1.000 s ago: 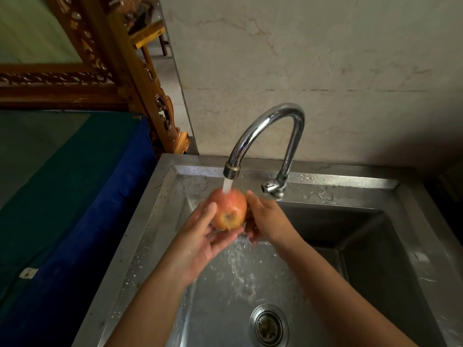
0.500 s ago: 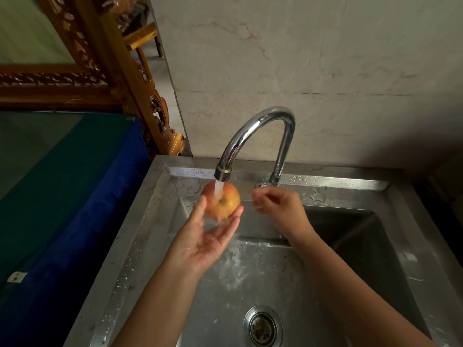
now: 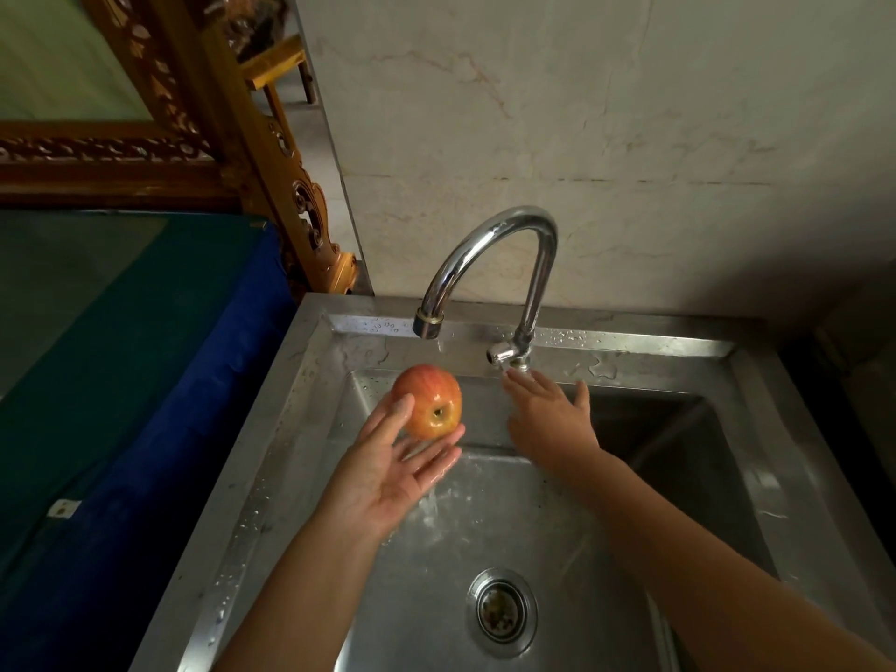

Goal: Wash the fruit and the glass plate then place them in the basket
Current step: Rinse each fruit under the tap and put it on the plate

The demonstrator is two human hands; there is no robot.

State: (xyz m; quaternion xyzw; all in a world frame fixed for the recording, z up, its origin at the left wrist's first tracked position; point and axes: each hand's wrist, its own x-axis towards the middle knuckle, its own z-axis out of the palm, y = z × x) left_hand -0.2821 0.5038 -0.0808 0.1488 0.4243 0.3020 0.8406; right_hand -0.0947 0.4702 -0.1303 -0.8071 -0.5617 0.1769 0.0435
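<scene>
Wet apple in hand, tap handle within reach

We cradle the red-yellow apple (image 3: 426, 401) on the spread fingers of our left hand (image 3: 388, 470), at 10 o'clock from the drain (image 3: 502, 610) of the steel sink (image 3: 271, 458). Glossy, round and firm, it looks slippery; better to cup it around the middle. Our right hand (image 3: 550, 419), fingers splayed and holding nothing, touches the chrome tap's handle (image 3: 502, 354).

Pale marble-look wall (image 3: 606, 138) behind, dim light. Carved wooden frame (image 3: 252, 152) stands at left beside the wall's edge. Blue and green cloth (image 3: 145, 341) covers the surface below it.
</scene>
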